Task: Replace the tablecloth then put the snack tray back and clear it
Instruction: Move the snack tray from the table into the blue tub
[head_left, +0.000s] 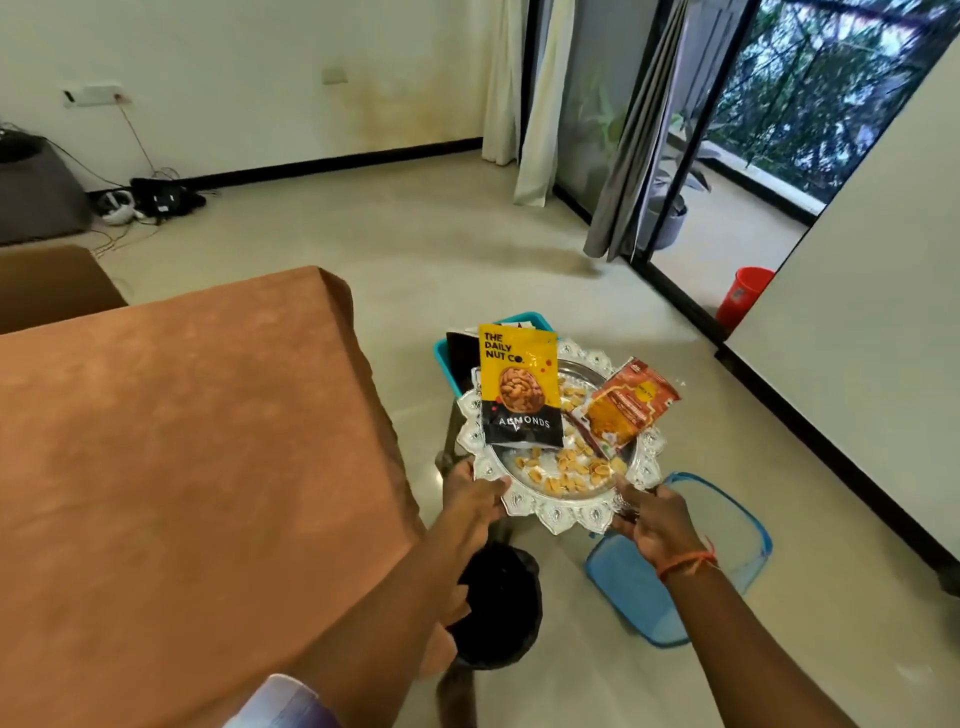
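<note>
Beside the worktop, both hands grip the ornate scalloped silver snack tray (558, 512) by its near rim.
Left hand (475, 493) and right hand (652, 522) curl their fingers on a likely rigid, slippery tray; loose packets may slide, so keep it level.

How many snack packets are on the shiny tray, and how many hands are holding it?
Snack packets: 2, the almond packet and the orange packet
Hands on the silver tray: 2, the left hand and the right hand
Trays: 1
Total: 5
Loose snack pieces lie on the tray too, too many to count.
</note>
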